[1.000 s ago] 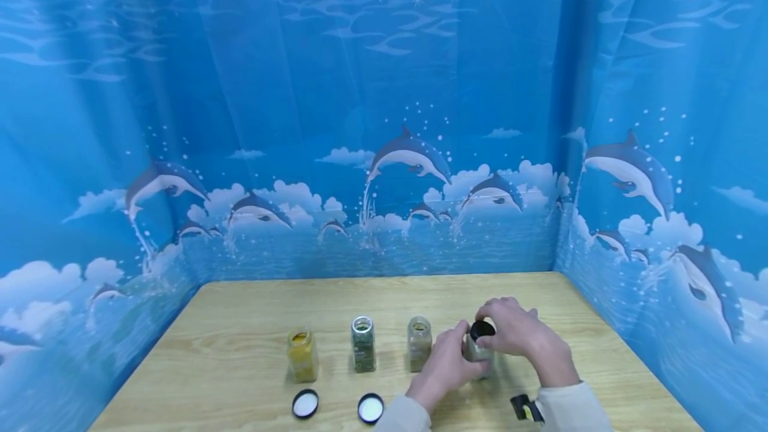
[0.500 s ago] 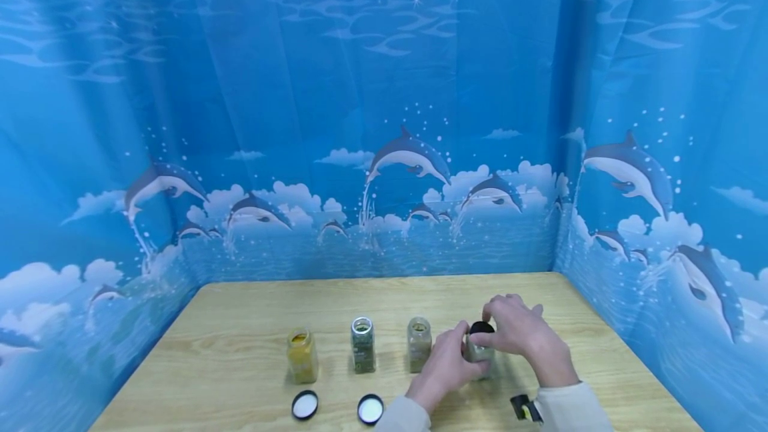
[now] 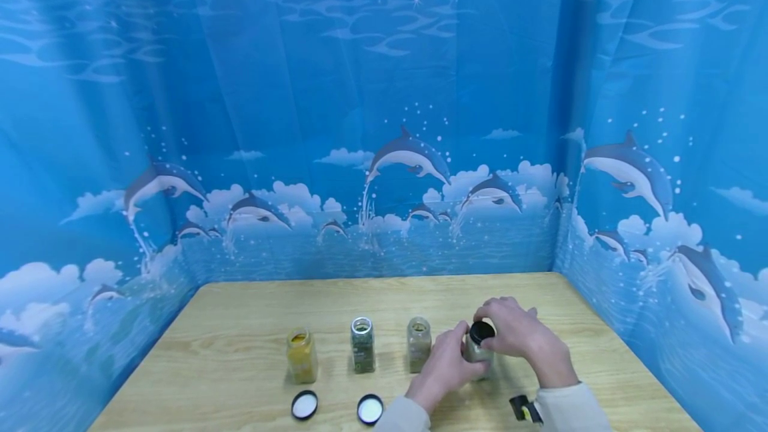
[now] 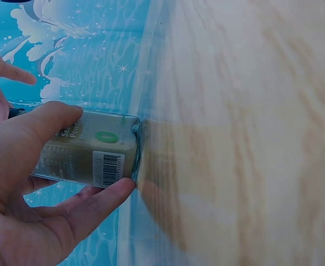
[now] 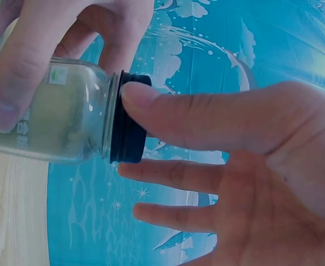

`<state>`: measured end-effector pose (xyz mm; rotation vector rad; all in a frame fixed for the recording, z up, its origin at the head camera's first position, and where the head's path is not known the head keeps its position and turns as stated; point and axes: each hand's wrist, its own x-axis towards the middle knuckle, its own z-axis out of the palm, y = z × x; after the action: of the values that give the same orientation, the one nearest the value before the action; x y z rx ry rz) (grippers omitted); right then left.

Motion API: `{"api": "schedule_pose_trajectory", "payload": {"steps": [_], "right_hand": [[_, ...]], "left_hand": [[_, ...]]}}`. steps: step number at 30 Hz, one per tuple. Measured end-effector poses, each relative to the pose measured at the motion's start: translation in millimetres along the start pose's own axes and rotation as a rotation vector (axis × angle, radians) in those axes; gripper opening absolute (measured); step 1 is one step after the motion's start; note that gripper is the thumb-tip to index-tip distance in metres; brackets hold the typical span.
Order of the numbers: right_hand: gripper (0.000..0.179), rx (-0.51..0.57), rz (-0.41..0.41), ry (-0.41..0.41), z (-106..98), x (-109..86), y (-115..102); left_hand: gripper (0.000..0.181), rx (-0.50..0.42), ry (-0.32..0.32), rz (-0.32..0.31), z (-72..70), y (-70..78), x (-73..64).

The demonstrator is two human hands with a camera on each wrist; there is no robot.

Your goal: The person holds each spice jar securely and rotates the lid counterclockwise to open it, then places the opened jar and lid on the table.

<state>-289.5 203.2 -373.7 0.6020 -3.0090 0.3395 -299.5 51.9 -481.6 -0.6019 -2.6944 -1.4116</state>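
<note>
A glass spice jar [image 5: 71,119] of greenish-beige powder stands upright on the table, its black lid [image 3: 482,333] on top. My left hand [image 3: 445,365] grips the jar's body; in the left wrist view the thumb lies across the label [image 4: 108,166], with a fingertip down by the base. My right hand [image 3: 519,331] pinches the lid's edge from above. Seen from the right wrist, the thumb presses the lid's side and two other fingers stretch out beyond it. Just left of my left hand is a lidless jar of beige powder [image 3: 419,345].
Further left on the wooden table [image 3: 252,325] stand a lidless jar of green flakes [image 3: 363,349] and one of yellow powder [image 3: 302,359]. Two black lids, one [image 3: 305,405] left of the other [image 3: 370,409], lie white side up in front. A dolphin-print curtain [image 3: 384,119] surrounds the table.
My right fingers slid right around the lid, then came back to its left edge. My left hand and the jar kept their place.
</note>
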Motion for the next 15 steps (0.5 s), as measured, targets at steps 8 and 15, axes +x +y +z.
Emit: {"api": "schedule_pose_trajectory", "payload": {"steps": [8, 15], "right_hand": [[0.036, 0.015, -0.006, -0.005, -0.2, -0.9, -0.7], [0.038, 0.031, 0.005, -0.016, -0.5, -0.9, 0.3]], "left_hand": [[0.040, 0.004, 0.015, 0.023, -0.3, 0.7, -0.6], [0.039, 0.003, 0.009, 0.018, -0.8, 1.0, -0.7]]}}
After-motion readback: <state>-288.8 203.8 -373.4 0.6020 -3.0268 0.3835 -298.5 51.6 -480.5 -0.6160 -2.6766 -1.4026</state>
